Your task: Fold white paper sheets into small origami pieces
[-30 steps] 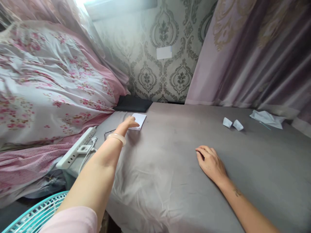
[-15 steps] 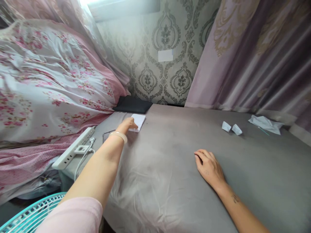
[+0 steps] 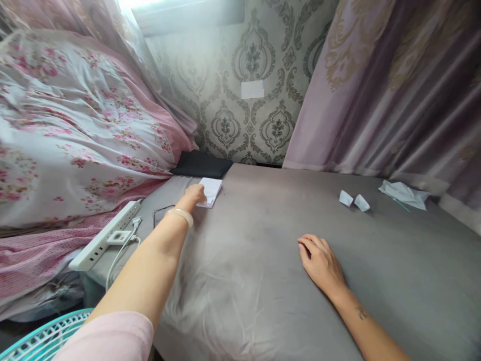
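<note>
White paper stack (image 3: 212, 187) is meeting the left hand (image 3: 194, 194), its grip unclear; the right hand (image 3: 322, 263), loosely curled but unclosed, is resting on grey bedsheet (image 3: 259, 220).

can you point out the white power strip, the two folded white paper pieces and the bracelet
white power strip (image 3: 100, 241): head view, its top face
two folded white paper pieces (image 3: 346, 199) (image 3: 362, 203): head view, their sides
bracelet (image 3: 184, 214): head view, its band
</note>
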A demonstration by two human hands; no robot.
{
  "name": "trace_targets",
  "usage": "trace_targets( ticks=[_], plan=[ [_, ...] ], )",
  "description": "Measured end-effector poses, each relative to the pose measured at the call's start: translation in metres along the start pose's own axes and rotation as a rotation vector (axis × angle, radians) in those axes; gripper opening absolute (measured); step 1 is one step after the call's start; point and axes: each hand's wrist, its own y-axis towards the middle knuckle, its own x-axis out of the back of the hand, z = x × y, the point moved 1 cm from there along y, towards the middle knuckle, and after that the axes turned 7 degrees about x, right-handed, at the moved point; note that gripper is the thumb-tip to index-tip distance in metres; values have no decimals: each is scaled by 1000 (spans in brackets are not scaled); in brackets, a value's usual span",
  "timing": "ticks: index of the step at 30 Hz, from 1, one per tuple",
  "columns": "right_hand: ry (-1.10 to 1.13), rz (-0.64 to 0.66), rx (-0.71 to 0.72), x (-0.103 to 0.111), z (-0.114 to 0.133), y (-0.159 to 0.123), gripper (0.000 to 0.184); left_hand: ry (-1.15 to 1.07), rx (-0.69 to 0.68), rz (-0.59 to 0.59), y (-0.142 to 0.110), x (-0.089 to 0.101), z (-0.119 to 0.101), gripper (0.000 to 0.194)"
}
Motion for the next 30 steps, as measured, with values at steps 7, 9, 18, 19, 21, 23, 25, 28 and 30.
trace_targets(
  ticks=[7, 9, 18, 19, 21, 23, 25, 28, 30],
  plan=[
    [0, -8, 1, 0, 0, 0, 27, 14, -11, -19, 3, -7, 1, 38],
    [-3, -3, 1, -1, 0, -1, 27, 6, -13, -21, 5, -8, 1, 37],
    [-1, 6, -7, -1, 1, -1, 27, -110, 6, -40, -3, -2, 12, 28],
    [0, 8, -9, 0, 1, -1, 27, -125, 9, -53, -6, -1, 13, 27],
    [4, 10, -10, 0, 2, -1, 26, -153, 12, -93, -13, 3, 14, 26],
    [11, 6, -12, 0, 2, -1, 26, -178, 7, -153, -22, 8, 12, 25],
    [25, 5, -21, 0, 2, -1, 26, -200, -7, -229, -32, 13, 6, 25],
    [85, 4, -48, 1, 2, 0, 27, -230, -70, -333, -53, 18, -16, 25],
    [185, 5, -81, 4, 3, 4, 26, -253, -130, -386, -72, 17, -39, 24]
  ],
)
